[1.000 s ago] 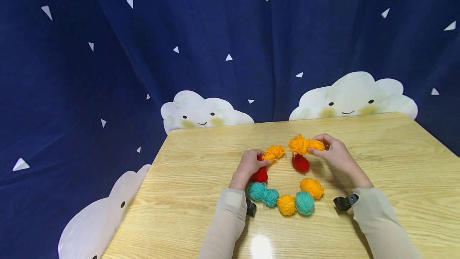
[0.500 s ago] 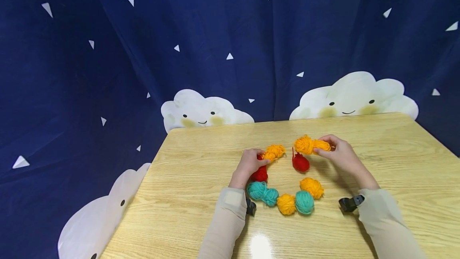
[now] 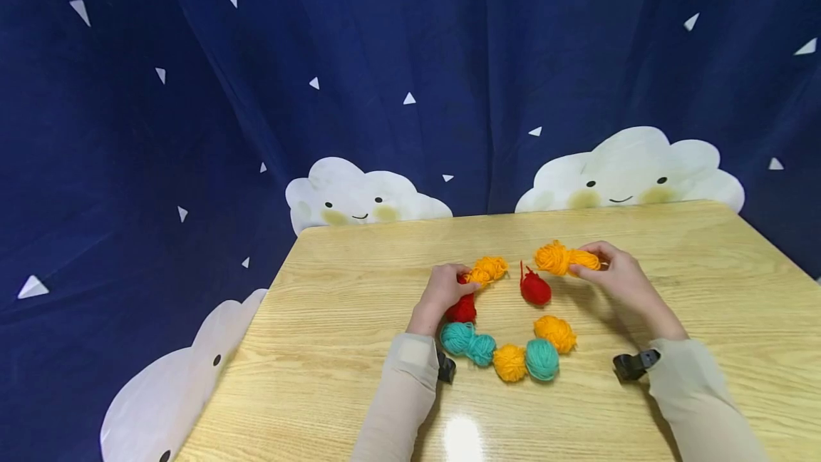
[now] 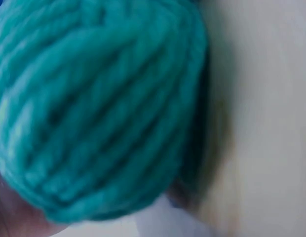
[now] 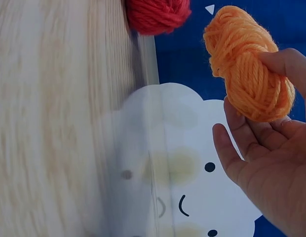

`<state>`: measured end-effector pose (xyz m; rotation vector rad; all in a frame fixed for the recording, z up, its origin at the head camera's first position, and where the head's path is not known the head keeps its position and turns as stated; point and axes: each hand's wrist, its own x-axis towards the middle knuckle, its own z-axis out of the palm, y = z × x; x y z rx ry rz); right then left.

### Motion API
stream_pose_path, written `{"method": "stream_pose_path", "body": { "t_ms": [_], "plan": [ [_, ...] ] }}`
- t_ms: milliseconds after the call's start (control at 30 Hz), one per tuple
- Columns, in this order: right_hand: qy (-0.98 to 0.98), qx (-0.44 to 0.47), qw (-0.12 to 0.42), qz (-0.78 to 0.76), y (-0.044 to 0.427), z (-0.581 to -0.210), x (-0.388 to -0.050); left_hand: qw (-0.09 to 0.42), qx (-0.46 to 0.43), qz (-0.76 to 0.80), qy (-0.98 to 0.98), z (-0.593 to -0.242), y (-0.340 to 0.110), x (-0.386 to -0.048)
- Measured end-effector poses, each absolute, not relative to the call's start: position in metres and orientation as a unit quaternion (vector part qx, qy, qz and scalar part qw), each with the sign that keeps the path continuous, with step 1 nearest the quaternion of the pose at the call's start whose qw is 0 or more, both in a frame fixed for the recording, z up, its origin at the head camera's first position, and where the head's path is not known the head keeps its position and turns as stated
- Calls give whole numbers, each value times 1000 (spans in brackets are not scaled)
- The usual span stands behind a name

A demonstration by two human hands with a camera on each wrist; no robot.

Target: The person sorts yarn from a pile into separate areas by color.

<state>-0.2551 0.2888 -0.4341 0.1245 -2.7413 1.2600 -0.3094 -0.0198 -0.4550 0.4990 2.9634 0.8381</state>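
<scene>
At the left of a ring of yarn bundles, my left hand (image 3: 444, 294) pinches the near end of an orange yarn bundle (image 3: 491, 267). Red yarn (image 3: 461, 310) lies against that hand, partly hidden by it. My right hand (image 3: 621, 279) holds another orange yarn bundle (image 3: 558, 258) above the table, thumb on one side and fingers below, as the right wrist view shows. To its lower left sits a red yarn ball (image 3: 535, 289) with a loose tail. Teal yarn (image 4: 98, 108) fills much of the left wrist view, where the fingers hardly show.
On the wooden table (image 3: 346, 348), a two-lobed teal yarn bundle (image 3: 458, 339), an orange ball (image 3: 510, 363), a teal ball (image 3: 541, 359) and an orange bundle (image 3: 555, 334) form the ring's near side. A blue curtain (image 3: 385, 41) with cloud cutouts (image 3: 631, 170) hangs behind.
My right hand has drawn the orange yarn bundle rightward, away from above the red ball, whose top and tail show more now. The left hand keeps its place.
</scene>
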Motion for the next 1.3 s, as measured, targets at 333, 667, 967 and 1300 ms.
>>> {"method": "stream_pose_path", "body": {
  "t_ms": [333, 667, 967, 1300],
  "plan": [
    [-908, 36, 65, 413, 298, -436, -253, 22, 150, 273, 950, -452, -19, -308],
    [-905, 32, 71, 419, 307, -437, -247, 17, 157, 272, 949, -453, -19, -309],
    [-908, 24, 74, 412, 315, -437, -244, 16, 157, 259, 953, -454, -19, -308],
    [-908, 18, 82, 411, 323, -438, -240, 13, 157, 269, 950, -453, -19, -307]
  ]
}}
